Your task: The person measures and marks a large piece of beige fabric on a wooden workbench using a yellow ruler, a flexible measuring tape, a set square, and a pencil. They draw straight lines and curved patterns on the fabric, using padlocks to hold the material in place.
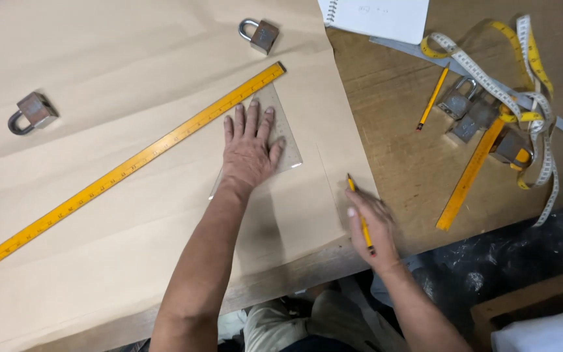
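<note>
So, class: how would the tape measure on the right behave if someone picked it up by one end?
The tape measure lies in loose loops over padlocks, so it is probably floppy and would trail. It looks thin, likely light.

I count two yellow rulers, the long ruler (125,171) by my left hand (249,146) and a shorter ruler (469,175) beyond my right hand (371,225), two pencils, five padlocks, one clear set square (283,133), one notebook (376,17), one tape measure (522,78).
</note>
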